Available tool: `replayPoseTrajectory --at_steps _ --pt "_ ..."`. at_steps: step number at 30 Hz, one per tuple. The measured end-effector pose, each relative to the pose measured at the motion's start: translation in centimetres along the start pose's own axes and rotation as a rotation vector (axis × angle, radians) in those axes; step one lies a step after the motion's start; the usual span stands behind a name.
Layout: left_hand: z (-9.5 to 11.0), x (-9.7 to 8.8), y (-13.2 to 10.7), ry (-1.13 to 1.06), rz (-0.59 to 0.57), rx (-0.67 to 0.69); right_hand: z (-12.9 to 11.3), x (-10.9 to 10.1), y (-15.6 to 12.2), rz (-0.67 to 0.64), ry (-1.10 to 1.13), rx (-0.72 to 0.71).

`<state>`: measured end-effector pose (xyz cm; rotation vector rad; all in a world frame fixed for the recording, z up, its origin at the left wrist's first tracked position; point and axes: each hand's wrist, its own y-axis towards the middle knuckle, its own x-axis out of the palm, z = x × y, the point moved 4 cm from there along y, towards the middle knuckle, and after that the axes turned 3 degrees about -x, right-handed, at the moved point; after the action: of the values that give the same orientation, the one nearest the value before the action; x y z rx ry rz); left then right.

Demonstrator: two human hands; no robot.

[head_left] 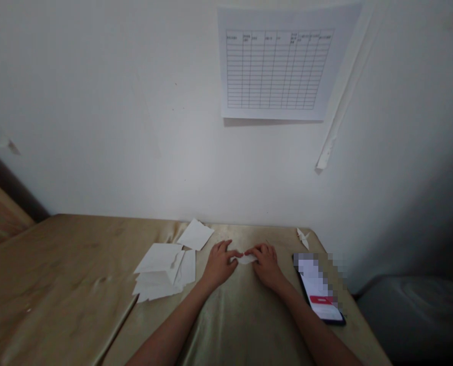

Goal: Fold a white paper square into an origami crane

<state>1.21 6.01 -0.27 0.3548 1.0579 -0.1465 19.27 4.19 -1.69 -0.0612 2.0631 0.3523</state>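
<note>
Phone [315,287], screen partly pixelated, red bar [318,300] unreadable to us | our left hand [219,261] and right hand [265,261] pinch the small white paper [246,260] between them, fingers hiding its ends | wall [104,112]: printed grid sheet [276,68], headings too small to read

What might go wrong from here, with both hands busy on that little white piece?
The left hand and right hand both have fingers at the small white piece, which looks like paper; uneven pulling might crease or tear it.
The phone lies close beside the right forearm, so a sideways move could nudge it.
The small folded white shape sits near the table's far right corner and might get knocked off.
</note>
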Motion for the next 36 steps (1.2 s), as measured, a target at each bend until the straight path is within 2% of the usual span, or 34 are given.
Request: replayPoseTrajectory --at_steps 7,14,19,29,36 --pt "0.8 -0.2 -0.2 0.032 0.058 0.012 -0.8 -0.3 -0.2 0.08 -0.054 -0.012" --pt "1.1 -0.2 -0.1 0.052 0.055 -0.031 -1.4 -0.3 0.0 0.137 -0.067 0.038" --pt "0.8 -0.3 0.3 0.029 0.004 -0.043 -1.3 -0.5 0.3 0.109 -0.031 0.083" --pt "-0.1 -0.7 0.7 -0.015 -0.066 -0.068 0.0 -0.3 0.7 0.035 0.063 0.085" --pt "-1.0 0.2 0.5 -0.014 -0.054 0.036 0.3 -0.4 0.7 -0.028 0.066 0.09"
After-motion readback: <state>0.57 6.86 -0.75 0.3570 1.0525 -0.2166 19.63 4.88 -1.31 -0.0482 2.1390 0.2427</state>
